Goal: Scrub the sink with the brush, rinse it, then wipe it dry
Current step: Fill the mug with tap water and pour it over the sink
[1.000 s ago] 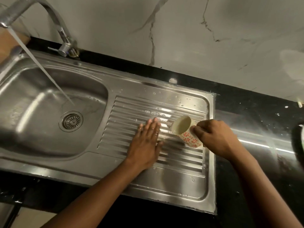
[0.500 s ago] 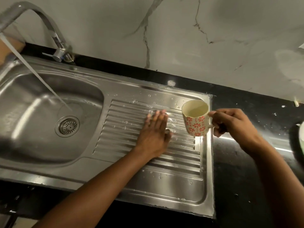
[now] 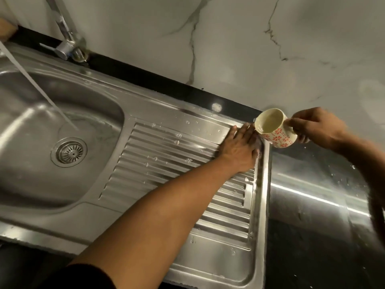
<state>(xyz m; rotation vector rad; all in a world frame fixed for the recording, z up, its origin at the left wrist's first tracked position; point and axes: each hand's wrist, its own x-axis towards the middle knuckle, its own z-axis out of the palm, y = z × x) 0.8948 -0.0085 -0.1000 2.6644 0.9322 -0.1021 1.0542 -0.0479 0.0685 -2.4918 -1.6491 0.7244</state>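
The steel sink [image 3: 68,197] has a basin on the left and a ribbed drainboard [image 3: 166,163] on the right. My left hand [image 3: 239,149] lies flat with straight fingers on the drainboard's far right corner. My right hand [image 3: 316,127] holds a cream mug with red flowers [image 3: 275,130] by its handle, tilted toward the left hand just above that corner. Water runs from the tap [image 3: 68,44] into the basin near the drain [image 3: 69,152]. No brush or cloth is in view.
A dark countertop [image 3: 323,205] with water drops lies to the right of the sink. A white marble wall [image 3: 229,38] rises behind. The sink's front edge runs along the bottom of the view.
My left hand slid from the middle of the drainboard to its far right corner. My right hand lifted the mug upright, carried it back and right, and tilted it again there.
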